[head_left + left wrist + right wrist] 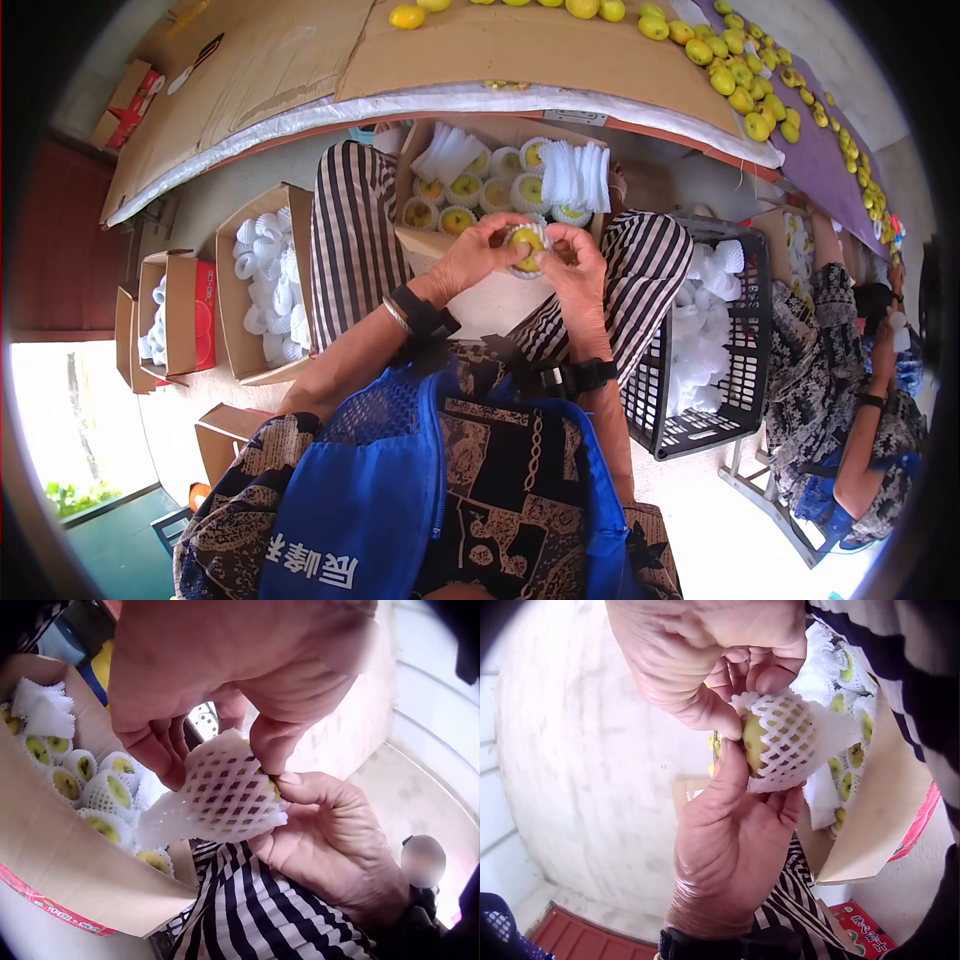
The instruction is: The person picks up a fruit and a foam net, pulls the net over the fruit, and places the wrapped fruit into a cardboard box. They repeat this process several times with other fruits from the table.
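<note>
Both hands hold one yellow-green fruit [526,246] in a white foam net [231,787], over the near edge of an open carton [425,238]. My left hand [478,256] [240,667] [724,847] curls round it from the left, thumb on the bare fruit. From the right, my right hand [578,272] [330,840] [712,652] pinches the net's rim and touches the fruit. Part of the fruit shows bare at the net's mouth in the right wrist view; the net's narrow end points toward the carton.
Netted fruits [465,187] and stacked flat nets [575,175] fill the carton. Loose nets lie in a left box [230,300] and a black crate [757,330] at right. A cardboard-covered table [560,60] bears fruit ahead; another person sits far right.
</note>
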Demonstrator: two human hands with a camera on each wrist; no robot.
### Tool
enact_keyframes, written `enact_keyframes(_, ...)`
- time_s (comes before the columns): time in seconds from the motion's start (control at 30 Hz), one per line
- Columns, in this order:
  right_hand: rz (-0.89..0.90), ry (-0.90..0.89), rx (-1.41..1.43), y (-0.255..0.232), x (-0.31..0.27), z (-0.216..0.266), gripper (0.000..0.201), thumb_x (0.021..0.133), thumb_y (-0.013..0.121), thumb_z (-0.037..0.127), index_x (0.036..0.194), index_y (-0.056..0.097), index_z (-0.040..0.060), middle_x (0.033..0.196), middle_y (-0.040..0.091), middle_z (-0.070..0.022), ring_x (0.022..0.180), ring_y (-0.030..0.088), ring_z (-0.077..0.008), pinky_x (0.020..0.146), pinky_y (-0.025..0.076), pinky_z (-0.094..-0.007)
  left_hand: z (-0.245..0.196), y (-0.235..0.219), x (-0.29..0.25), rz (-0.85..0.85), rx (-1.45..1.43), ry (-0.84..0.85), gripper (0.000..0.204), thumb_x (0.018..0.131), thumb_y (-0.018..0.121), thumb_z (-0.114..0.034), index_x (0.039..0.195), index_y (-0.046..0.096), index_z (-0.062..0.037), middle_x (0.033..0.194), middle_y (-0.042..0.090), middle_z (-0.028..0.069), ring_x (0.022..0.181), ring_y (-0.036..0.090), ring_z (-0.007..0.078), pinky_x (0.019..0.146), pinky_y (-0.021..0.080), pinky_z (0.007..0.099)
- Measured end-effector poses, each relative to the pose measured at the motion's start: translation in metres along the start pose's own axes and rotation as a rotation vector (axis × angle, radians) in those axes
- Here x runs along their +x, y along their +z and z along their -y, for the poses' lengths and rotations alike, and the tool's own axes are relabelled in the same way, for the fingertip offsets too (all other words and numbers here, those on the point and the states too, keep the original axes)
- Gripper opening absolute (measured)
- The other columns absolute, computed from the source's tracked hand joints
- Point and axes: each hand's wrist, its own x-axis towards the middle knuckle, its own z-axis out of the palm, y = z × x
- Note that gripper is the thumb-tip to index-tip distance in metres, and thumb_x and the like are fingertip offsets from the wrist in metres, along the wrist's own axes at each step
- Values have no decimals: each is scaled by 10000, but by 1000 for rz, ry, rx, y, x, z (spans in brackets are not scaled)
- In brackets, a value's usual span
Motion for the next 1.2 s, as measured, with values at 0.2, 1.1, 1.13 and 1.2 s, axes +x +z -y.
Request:
enact_keyframes(0.2,-39,30,172,1,-6,7,720,723,757,80,1372,452,21,1262,557,-127,1178,518,-217,991,425,-342,-5,-10,-3,-98,-454,-153,447,981,591,-294,1320,460,-35,1195,604,106,1089,621,199,966,500,351)
enact_keyframes(1.1,145,-254,-714,26,-4,-1,978,667,814,215,1472,289,35,1383,453,-224,1251,453,-401,1064,369,-481,5,1,1,57,-590,-204,540,970,610,-287,1406,404,-44,1289,544,92,1178,552,204,1024,459,371)
enact_keyframes(1.13,133,-250,-707,27,-4,3,992,659,824,219,1474,286,39,1381,455,-221,1253,453,-398,1065,370,-481,6,1,1,57,-590,-204,534,972,603,-303,1396,410,-43,1291,541,92,1181,550,202,1024,457,371)
enact_keyframes(1.2,151,-168,-706,28,-5,14,1015,646,838,226,1474,281,41,1366,467,-214,1245,467,-397,1052,389,-475,5,2,2,58,-589,-198,524,977,591,-336,1378,424,-42,1295,536,90,1187,546,198,1023,453,371)
